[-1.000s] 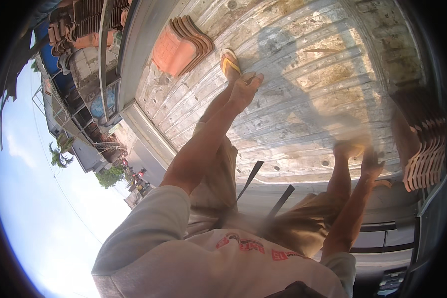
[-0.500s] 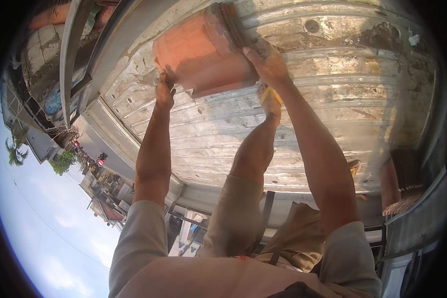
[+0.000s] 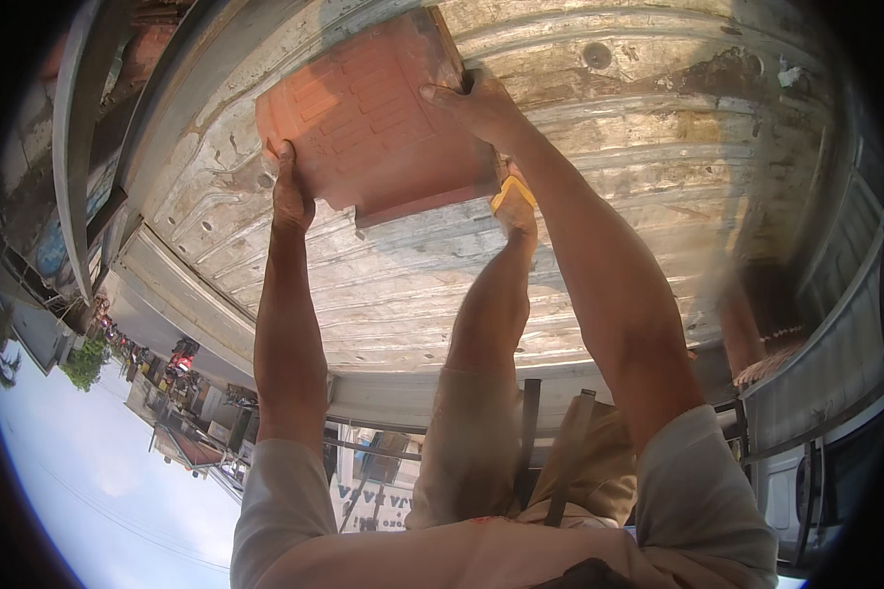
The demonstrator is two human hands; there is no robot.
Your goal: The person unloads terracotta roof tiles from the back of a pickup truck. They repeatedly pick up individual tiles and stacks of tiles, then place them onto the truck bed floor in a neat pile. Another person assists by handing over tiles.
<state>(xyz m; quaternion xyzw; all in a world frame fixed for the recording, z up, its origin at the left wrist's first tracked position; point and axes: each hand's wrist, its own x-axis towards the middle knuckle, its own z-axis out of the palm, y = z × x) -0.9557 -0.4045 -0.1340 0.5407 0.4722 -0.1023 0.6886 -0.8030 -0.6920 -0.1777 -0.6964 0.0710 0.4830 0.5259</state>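
Note:
Held out over the ribbed metal bed is a reddish-brown roof tile (image 3: 373, 118), its broad face with raised rectangular ribs turned toward me. My left hand (image 3: 293, 194) is closed on its left edge, thumb along the face and fingers out of sight behind. At the opposite edge, my right hand (image 3: 479, 108) grips near the upper right corner, with its fingers partly hidden. A thick, dark right edge shows there; I cannot tell whether more tiles lie behind the front one.
A worn, ribbed metal truck bed (image 3: 619, 196) spreads beneath me. My foot in a yellow-strapped sandal (image 3: 514, 201) is just below the tile. Several stacked tiles (image 3: 751, 334) stand at the right by the metal side wall (image 3: 815, 344). Metal rails (image 3: 74, 147) curve along the left.
The tile has shifted left and tilted, so its ribbed face shows more and its layered-looking right edge less. Both hands have stayed on it, moving left too.

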